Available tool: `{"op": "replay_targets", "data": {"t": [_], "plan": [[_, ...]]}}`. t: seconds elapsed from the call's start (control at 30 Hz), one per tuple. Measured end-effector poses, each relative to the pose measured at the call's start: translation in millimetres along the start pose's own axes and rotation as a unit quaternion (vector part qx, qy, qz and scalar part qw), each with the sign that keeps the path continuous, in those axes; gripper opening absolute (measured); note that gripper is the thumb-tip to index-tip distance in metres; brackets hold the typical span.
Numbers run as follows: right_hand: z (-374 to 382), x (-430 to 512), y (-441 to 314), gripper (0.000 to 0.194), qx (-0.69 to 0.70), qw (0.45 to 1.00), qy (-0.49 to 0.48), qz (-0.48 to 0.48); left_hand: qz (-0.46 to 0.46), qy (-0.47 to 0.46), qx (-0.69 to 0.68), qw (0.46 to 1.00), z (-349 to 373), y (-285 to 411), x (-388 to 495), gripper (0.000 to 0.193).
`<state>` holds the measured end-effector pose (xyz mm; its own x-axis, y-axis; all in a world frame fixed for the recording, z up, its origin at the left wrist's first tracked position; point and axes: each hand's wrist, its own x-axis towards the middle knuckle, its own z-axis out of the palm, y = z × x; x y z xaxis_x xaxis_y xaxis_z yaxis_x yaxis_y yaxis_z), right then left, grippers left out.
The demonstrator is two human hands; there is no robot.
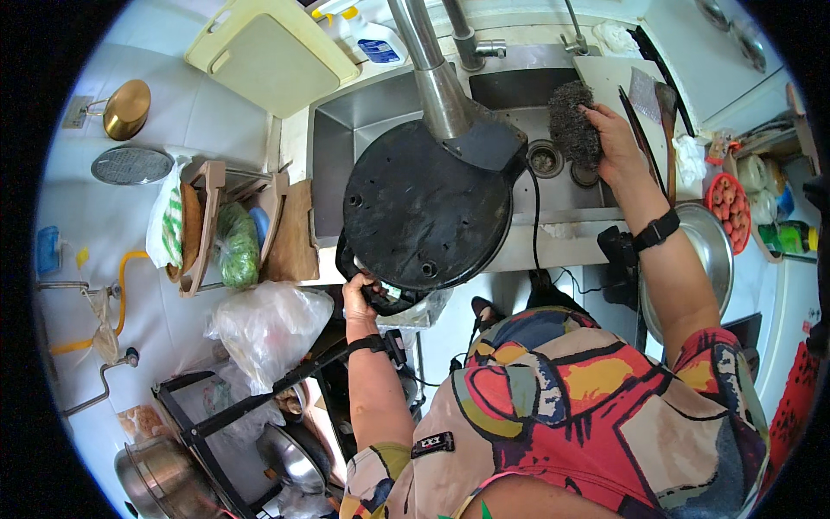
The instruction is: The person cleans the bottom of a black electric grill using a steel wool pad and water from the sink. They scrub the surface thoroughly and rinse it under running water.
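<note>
A large round black appliance with small feet on its flat face is held over the front of the stainless steel sink. My left hand grips its black handle at the lower left edge. The metal faucet spout comes down in front of the appliance's upper part. A black cord hangs at its right side. In my right hand is a dark steel wool scrubber, raised above the right part of the sink, near the drain and apart from the appliance.
Cutting boards and a spray bottle stand behind the sink. On the right are a wooden spatula, a metal basin and a red basket of round fruit. Plastic bags hang at left above a black rack.
</note>
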<state>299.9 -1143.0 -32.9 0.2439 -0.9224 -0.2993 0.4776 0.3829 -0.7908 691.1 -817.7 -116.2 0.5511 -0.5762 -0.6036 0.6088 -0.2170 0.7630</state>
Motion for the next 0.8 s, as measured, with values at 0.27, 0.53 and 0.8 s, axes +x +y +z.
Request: {"op": "replay_targets", "data": {"t": [0.27, 0.53, 0.8], "plan": [[17, 16, 32, 0.022, -0.099, 0.995, -0.023, 0.020, 0.005, -0.007, 0.094, 0.996, -17, 30, 3, 0.008], [47, -21, 61, 0.056, -0.238, 0.967, -0.085, 0.043, 0.085, 0.048, 0.195, 0.976, -1, 49, 7, 0.027], [38, -26, 67, 0.056, -0.256, 0.961, -0.085, 0.062, 0.059, 0.066, 0.240, 0.967, -6, 57, 14, 0.056]]}}
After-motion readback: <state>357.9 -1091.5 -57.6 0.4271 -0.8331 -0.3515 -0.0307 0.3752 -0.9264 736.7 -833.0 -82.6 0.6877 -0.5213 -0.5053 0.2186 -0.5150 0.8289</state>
